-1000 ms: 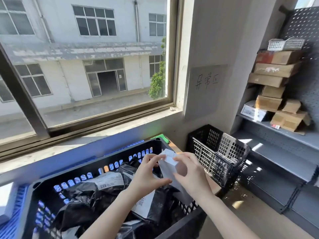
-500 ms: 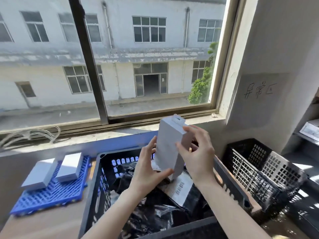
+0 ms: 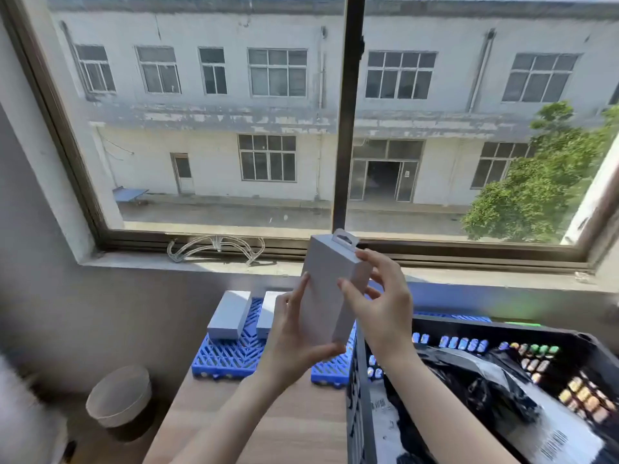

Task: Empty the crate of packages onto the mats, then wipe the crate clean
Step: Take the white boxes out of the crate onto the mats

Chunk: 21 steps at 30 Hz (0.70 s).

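Black slotted plastic crate (image 3: 485,324), item one: location?
— Below and to the right of the right hand (image 3: 385,309), on the pale wooden tabletop (image 3: 268,423). Its left wall stands just under that wrist.

Contents?
— Black plastic mailer bags (image 3: 469,390) with white barcode labels, heaped and crumpled, filling the part in view. Coloured light shows through the slots of the far wall. Judged well short of empty; wiping not yet begun.

Item in hand?
— One tall white cardboard box (image 3: 330,296) with a hang tab on top, upright and leaning a little, between the two hands. The left hand (image 3: 294,343) curls round its lower end, thumb across the bottom corner, fingers up the left face. The right hand pinches the upper right edge with its fingertips; its other fingers are loosely bent.

Why two hands?
— Likely to turn and steady a smooth, light carton before laying it flat. A grip at each end should keep it from slipping.

Destination?
— Blue plastic grid mat (image 3: 227,356), beyond and below the left hand, running up against the crate's left side as far as can be seen. Two white cardboard boxes (image 3: 229,314) lie flat on it side by side, left of the held box, probably the row it is meant to join.
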Tool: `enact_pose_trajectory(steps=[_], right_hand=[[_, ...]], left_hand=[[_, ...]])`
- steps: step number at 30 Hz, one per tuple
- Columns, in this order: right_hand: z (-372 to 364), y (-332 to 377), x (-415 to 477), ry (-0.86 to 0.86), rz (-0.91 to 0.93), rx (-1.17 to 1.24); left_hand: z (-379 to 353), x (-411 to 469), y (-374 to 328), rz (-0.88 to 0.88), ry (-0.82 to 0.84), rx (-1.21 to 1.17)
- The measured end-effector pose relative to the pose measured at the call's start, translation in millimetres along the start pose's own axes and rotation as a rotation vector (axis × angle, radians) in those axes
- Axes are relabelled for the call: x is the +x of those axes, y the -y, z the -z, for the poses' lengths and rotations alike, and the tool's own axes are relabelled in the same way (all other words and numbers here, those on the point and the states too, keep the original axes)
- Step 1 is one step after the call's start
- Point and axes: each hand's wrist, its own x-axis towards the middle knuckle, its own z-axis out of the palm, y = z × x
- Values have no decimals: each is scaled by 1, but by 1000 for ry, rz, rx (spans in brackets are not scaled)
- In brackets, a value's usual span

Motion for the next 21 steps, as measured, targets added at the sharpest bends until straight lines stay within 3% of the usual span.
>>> enact_pose_trajectory(steps=[10, 14, 21], right_hand=[[-145, -36, -8, -32, -320, 127], [-175, -67, 3, -21, -393, 54], [-227, -129, 31, 40, -478, 164]], left_hand=[[104, 1, 93, 250, 70, 14], [121, 17, 118, 313, 117, -4], [125, 61, 162, 406, 103, 26]])
